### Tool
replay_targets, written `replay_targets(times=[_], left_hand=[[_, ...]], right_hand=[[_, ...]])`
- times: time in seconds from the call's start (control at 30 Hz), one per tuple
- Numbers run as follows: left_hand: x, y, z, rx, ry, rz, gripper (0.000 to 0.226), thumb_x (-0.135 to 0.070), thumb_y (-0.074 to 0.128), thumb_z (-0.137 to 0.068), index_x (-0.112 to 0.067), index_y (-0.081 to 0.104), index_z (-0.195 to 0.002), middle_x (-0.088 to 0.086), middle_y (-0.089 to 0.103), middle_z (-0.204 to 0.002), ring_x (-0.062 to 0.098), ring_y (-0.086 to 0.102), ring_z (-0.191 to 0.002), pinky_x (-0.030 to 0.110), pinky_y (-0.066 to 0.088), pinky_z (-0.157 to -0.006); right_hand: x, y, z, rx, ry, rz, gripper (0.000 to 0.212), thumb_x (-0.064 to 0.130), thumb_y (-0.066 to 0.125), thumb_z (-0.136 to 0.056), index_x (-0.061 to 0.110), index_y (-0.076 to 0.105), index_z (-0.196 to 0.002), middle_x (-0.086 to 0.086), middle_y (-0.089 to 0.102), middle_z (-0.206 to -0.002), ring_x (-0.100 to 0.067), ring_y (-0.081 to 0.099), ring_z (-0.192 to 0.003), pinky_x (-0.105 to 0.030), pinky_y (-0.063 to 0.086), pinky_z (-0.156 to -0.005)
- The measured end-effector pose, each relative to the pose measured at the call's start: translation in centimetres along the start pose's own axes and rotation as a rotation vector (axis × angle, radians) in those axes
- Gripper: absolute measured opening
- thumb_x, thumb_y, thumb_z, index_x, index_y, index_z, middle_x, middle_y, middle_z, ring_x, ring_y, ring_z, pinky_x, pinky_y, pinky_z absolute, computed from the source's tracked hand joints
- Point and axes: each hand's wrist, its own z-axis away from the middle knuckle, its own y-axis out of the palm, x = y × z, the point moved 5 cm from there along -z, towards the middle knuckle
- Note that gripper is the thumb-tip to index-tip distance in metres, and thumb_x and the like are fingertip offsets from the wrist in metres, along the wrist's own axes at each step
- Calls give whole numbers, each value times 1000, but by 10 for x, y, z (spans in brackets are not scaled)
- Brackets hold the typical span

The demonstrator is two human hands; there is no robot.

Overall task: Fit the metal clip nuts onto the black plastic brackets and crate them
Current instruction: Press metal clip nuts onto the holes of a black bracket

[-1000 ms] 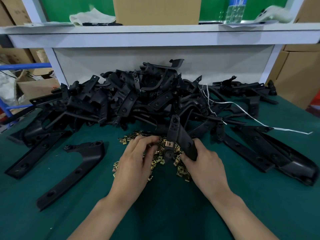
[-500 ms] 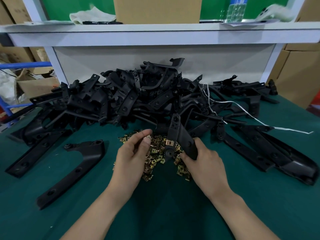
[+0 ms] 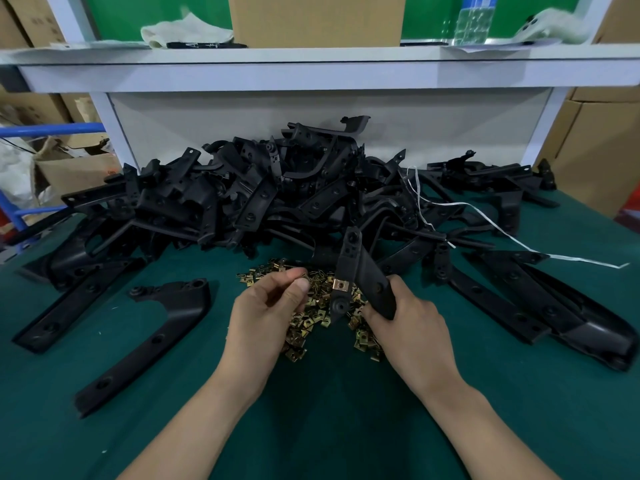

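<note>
My right hand (image 3: 408, 323) grips a black plastic bracket (image 3: 360, 271), held upright over a heap of small brass-coloured clip nuts (image 3: 311, 317) on the green table. One clip nut (image 3: 341, 284) sits fitted on the bracket's middle. My left hand (image 3: 263, 313) hovers over the heap's left side, thumb and fingers pinched on a single clip nut (image 3: 300, 279). A large tangled pile of black brackets (image 3: 277, 199) fills the table behind the heap.
Loose brackets lie at left (image 3: 152, 341) and at right (image 3: 540, 306). A white strap (image 3: 502, 233) trails across the right of the pile. A white shelf (image 3: 311, 71) with a cardboard box (image 3: 315, 19) overhangs the back. Cardboard cartons stand at both sides.
My left hand has lifted out of the clip nut heap with one nut pinched in its fingers. The right hand and its bracket have barely moved.
</note>
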Motion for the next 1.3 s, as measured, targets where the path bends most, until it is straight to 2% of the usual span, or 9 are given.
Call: replay_targets(times=[0.1,0.17,0.37,0.43,0.53,0.67,0.8,0.93,1.3], left_hand=[[-3,-1,3,-44,24,-125,4,-32,72,-89,-33,75,-91,-14,74,-77,-1,67,-75,11,49,-70],[-5,-1,4,-54,42,-218,3,-33,70,-92,-35,71,-94,-14,74,-82,1,67,-79,13,50,-72],[-15,5,14,-44,188,-368,9,-37,69,-91,-44,64,-92,-24,70,-86,-3,64,-80,6,44,-66],[-16,9,17,-17,198,-379,7,-43,68,-87,-46,63,-91,-21,69,-83,3,63,-73,8,45,-60],[-18,11,19,6,236,-420,15,-54,65,-80,-42,63,-88,-23,68,-87,2,63,-78,7,45,-64],[-19,13,21,47,268,-458,16,-55,65,-80,-46,60,-92,-26,67,-89,-5,61,-69,6,43,-62],[-20,18,24,103,329,-495,11,-53,65,-82,-44,61,-87,-26,66,-86,-5,61,-72,5,41,-63],[-19,20,25,124,378,-516,12,-49,64,-84,-40,61,-90,-24,67,-93,-1,64,-88,5,43,-74],[-17,24,25,158,293,-455,18,-32,76,-83,-41,61,-84,-24,68,-93,-2,64,-89,6,43,-76]], right_hand=[[1,-1,0,6,-7,-8,24,43,65,-88,35,43,-94,15,47,-61,-17,42,-57,-36,32,-57],[0,-1,0,10,-7,-4,25,43,65,-88,37,42,-94,14,48,-61,-17,42,-58,-36,32,-56],[1,-2,0,-2,-13,-18,27,43,64,-88,40,37,-90,12,51,-62,-12,42,-57,-37,33,-56],[4,-3,0,-5,-29,-169,22,41,64,-87,37,43,-88,8,56,-64,-12,50,-59,-34,40,-56],[14,-9,0,37,-26,-639,11,40,65,-83,35,62,-92,8,63,-72,-6,54,-63,-15,43,-59],[22,-4,1,221,36,-926,20,46,69,-79,35,70,-96,-3,67,-81,-1,56,-67,-12,45,-65],[23,3,5,301,61,-996,11,31,72,-92,26,70,-101,20,59,-59,4,57,-54,-7,42,-56],[26,5,5,329,75,-1018,8,28,71,-91,29,70,-99,19,59,-60,5,56,-51,-6,40,-50],[24,7,5,344,94,-1058,12,32,68,-85,30,70,-97,17,54,-57,0,53,-49,-10,40,-50]])
